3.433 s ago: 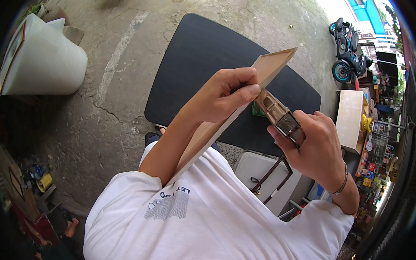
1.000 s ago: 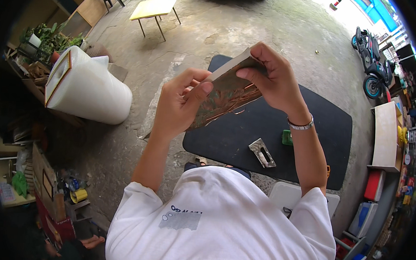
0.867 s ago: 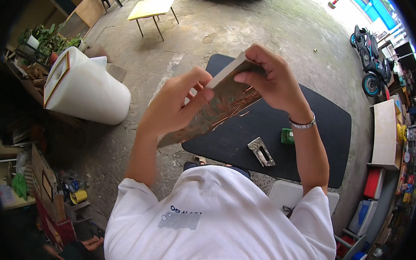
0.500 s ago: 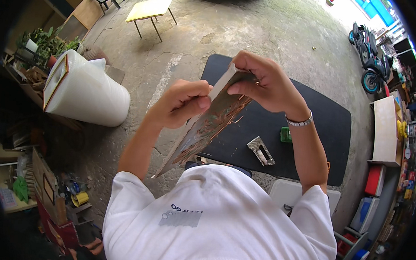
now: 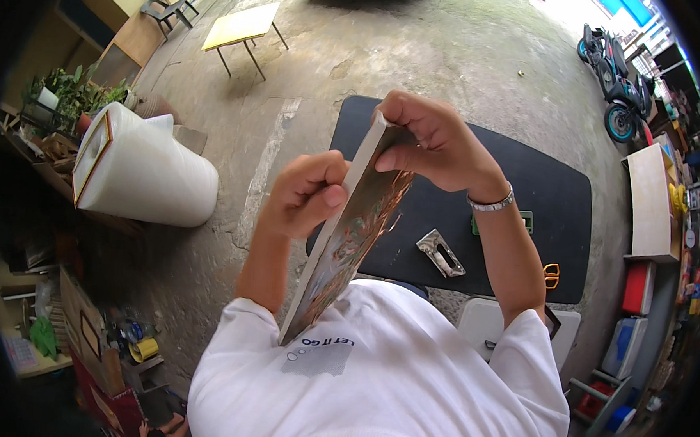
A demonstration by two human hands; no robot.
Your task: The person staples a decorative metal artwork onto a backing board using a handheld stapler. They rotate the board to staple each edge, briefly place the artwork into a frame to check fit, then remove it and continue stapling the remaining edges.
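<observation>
I hold a flat panel [image 5: 345, 234], with a pale edge and a coppery decorated face, steeply slanted across my chest. My right hand [image 5: 427, 148] is closed on its top end, thumb against the decorated face. My left hand [image 5: 304, 193] has curled fingers at the pale edge, lower down. Beyond them, a chrome staple gun [image 5: 440, 251] lies on a black table [image 5: 547, 220], near a green box [image 5: 525, 223] partly hidden by my right arm. Orange-handled scissors [image 5: 550, 276] sit by the table's right edge.
A white surface [image 5: 474, 318] is below the black table. A large white wrap roll [image 5: 156, 175] stands left, a yellow table [image 5: 240, 25] and chair [image 5: 168, 11] farther back. Motorbikes [image 5: 610, 81] and shelves line the right. A person's bare leg [image 5: 171, 423] shows at lower left.
The staple gun, held in my right hand earlier, now lies on the table. The panel has turned steeper, its lower end coming to my shirt, and my right hand has moved leftward with it.
</observation>
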